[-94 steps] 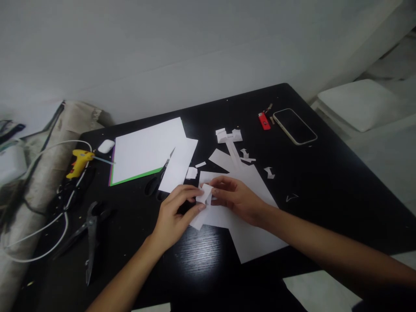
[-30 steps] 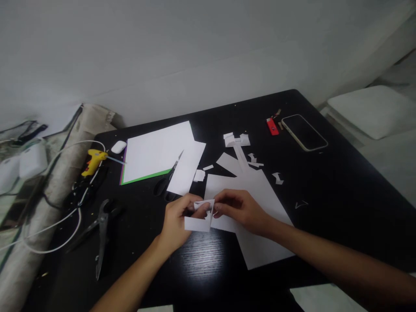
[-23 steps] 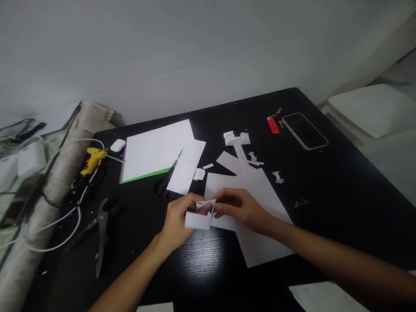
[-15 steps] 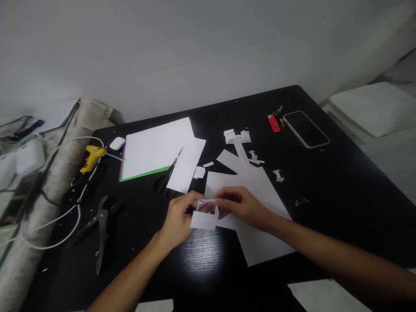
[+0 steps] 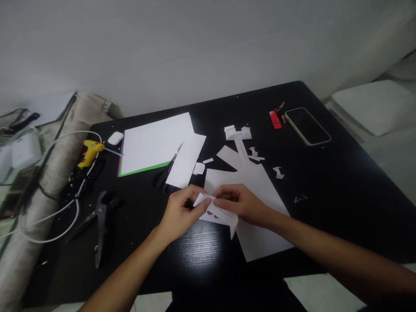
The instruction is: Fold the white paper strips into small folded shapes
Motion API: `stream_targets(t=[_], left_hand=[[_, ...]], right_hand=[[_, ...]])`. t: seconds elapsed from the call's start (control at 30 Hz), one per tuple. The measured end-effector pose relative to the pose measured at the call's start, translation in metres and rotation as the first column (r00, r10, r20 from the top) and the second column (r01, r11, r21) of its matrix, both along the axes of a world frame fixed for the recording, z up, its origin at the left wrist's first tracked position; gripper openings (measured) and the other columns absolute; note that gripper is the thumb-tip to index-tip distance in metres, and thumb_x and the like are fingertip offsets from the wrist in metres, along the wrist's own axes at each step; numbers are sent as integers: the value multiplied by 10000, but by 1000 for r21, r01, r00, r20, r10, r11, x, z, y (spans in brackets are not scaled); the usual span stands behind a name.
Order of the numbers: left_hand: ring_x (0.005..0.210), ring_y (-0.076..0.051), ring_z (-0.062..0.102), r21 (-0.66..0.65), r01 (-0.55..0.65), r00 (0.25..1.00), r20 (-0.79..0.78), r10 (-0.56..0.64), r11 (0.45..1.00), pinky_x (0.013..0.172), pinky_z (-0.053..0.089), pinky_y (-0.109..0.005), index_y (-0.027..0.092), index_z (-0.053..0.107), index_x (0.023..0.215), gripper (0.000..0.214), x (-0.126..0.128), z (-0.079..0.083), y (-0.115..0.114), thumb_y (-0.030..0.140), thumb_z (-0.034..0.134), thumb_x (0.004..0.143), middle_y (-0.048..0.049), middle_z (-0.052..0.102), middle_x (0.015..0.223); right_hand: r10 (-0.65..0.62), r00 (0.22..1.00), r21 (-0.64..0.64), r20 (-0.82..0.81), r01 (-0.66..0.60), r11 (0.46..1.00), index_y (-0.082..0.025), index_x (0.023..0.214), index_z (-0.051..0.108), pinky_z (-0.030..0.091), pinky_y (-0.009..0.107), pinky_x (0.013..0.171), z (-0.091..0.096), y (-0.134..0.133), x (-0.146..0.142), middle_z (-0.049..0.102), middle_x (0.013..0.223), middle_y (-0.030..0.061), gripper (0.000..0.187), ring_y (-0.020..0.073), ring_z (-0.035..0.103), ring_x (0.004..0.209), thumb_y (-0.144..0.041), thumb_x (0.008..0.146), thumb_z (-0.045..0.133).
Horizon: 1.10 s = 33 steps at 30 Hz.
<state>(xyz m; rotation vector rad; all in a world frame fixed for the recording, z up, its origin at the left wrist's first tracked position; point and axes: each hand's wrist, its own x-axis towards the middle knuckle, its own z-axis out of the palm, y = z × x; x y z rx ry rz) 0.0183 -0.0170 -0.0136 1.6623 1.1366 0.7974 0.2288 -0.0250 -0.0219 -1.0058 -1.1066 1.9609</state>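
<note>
Between my hands is a folded white paper piece (image 5: 224, 215) with small dark reddish spots or openings on its near face. My left hand (image 5: 183, 211) pinches its left end, the thumb on top. The fingers of my right hand (image 5: 242, 203) grip its upper edge close to the left thumb. A pointed flap of the piece hangs down at the right. Below the hands lies a large white paper sheet (image 5: 260, 221). Just beyond it, a folded paper strip with a boxy end (image 5: 238, 133) rests on the table. Parts of my fingers are hidden behind the paper.
On the black table (image 5: 156, 268) lie a stack of paper (image 5: 152, 141), a loose paper strip (image 5: 186, 160) over black-handled scissors (image 5: 159, 178), pliers (image 5: 101, 212), a yellow glue gun (image 5: 89, 151), a white earbud case (image 5: 115, 138), a red lighter (image 5: 274, 119), a phone (image 5: 308, 126) and paper scraps (image 5: 278, 172).
The folded paper has been turned: its open box-like side showed before, and now a spotted face and a hanging flap show. Both hands have drawn closer together on it.
</note>
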Motion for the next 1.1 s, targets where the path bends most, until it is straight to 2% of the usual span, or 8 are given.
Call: stream_targets(t=[0.23,0.4,0.53,0.67,0.8,0.97,1.1], left_hand=[[589,-124,586,-37,-15,999,28,16,999,547,486,-230,176,704,912,119,2,1,1,265,747,845,7,644,669],[561,-114,599,-213,-2,988,150,35,977,531,504,-225,181,652,1029,213,3,2,1,280,735,859,25,624,677],[547,-113,616,-322,61,972,236,17,945,541,527,-233,169,620,954,159,5,2,1,269,714,875,36,613,635],[548,-114,631,-330,65,962,270,29,942,559,535,-242,171,618,874,133,5,0,2,257,719,869,39,625,624],[556,-116,634,-344,97,958,287,6,934,558,527,-243,178,632,883,117,3,-1,4,259,717,873,38,644,639],[572,-111,633,-384,144,950,311,-19,912,578,522,-233,163,657,898,120,3,0,6,276,699,899,25,665,652],[560,-110,631,-392,116,958,285,0,913,569,504,-224,146,671,894,141,4,1,6,285,685,918,17,673,633]], right_hand=[[-10,995,50,97,5,999,-183,800,741,474,290,677,4,1,-1,682,751,3,168,152,615,717,-340,786,800],[-91,993,-47,69,94,994,-176,796,730,471,300,695,3,1,-2,696,766,8,176,156,627,720,-319,754,824],[-155,988,-101,12,156,983,-178,770,699,476,291,681,2,1,-3,689,767,-5,216,145,625,706,-303,709,863],[-139,990,-133,-6,137,982,-171,791,703,520,307,704,2,1,-3,701,783,9,247,158,655,730,-316,696,881],[-129,992,-137,4,128,982,-155,820,713,558,336,725,3,0,-4,714,771,30,297,177,689,732,-380,715,875],[-148,987,-110,64,155,982,-146,773,713,563,298,681,3,0,-4,709,733,23,319,161,687,696,-421,724,867],[-158,985,-114,73,165,980,-145,774,727,563,275,662,2,1,-4,703,727,13,320,141,672,679,-421,711,874]])
